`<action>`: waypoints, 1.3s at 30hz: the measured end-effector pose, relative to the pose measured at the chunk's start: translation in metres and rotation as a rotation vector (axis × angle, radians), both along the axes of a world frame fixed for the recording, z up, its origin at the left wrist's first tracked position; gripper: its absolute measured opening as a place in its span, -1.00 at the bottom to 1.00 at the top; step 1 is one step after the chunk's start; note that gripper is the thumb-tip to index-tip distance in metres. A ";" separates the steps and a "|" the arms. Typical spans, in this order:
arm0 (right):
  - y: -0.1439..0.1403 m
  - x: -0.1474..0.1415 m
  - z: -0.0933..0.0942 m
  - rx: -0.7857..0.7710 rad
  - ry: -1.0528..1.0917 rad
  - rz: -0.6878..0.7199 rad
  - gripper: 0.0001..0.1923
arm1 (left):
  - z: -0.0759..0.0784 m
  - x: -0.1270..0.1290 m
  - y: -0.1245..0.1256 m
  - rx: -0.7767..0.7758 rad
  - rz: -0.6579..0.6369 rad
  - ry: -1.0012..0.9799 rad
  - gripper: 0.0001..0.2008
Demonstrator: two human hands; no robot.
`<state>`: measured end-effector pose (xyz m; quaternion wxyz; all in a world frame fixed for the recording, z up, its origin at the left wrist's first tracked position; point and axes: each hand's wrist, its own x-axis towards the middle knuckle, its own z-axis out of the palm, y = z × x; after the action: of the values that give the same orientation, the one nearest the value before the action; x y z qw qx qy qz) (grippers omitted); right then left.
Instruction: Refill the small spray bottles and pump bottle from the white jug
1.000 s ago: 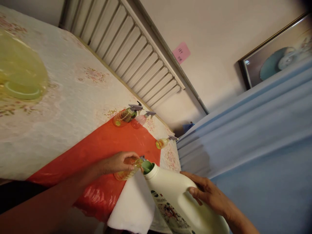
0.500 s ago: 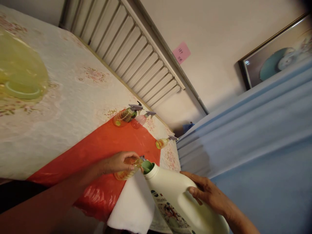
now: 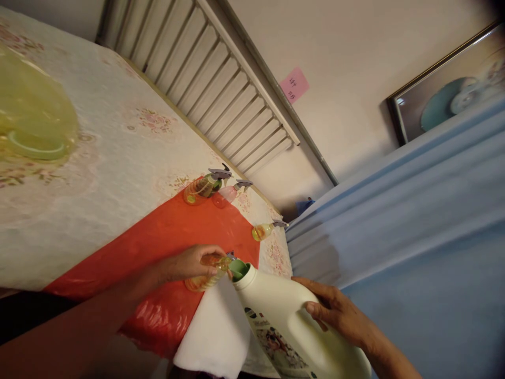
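My left hand (image 3: 197,262) is closed round the neck of a clear bottle (image 3: 201,282) that stands on a red plastic sheet (image 3: 169,226). Gripped by its handle in my right hand (image 3: 335,310), a large cream jug (image 3: 272,295) tilts toward that bottle. The jug's green spout (image 3: 239,269) is at the bottle's mouth; whether liquid runs between them I cannot make out. Below the bottle lies a white cloth (image 3: 216,331).
Spray bottles with grey triggers stand by the wall: a yellowish one (image 3: 199,190), a pink one (image 3: 226,196) and another yellow one (image 3: 263,230). A yellow translucent bag (image 3: 35,105) lies at left on the floral tablecloth (image 3: 114,131). Blue fabric (image 3: 394,252) hangs at right.
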<state>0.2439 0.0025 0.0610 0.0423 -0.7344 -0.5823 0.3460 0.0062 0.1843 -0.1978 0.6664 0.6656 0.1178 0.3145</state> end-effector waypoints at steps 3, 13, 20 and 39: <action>0.000 0.001 0.000 -0.001 -0.005 -0.004 -0.31 | 0.001 -0.001 0.000 -0.001 -0.004 0.000 -0.63; 0.001 -0.004 0.003 -0.003 -0.036 -0.002 -0.31 | 0.008 -0.005 -0.003 0.003 0.013 0.025 -0.64; 0.002 -0.001 0.002 -0.007 -0.030 -0.003 -0.29 | 0.014 -0.007 -0.004 0.001 0.012 0.038 -0.64; 0.002 -0.002 0.005 -0.019 -0.037 0.001 -0.29 | 0.012 -0.006 -0.004 -0.006 0.014 0.052 -0.62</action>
<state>0.2419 0.0048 0.0663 0.0245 -0.7406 -0.5801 0.3381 -0.0002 0.1799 -0.1858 0.6630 0.6707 0.1405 0.3014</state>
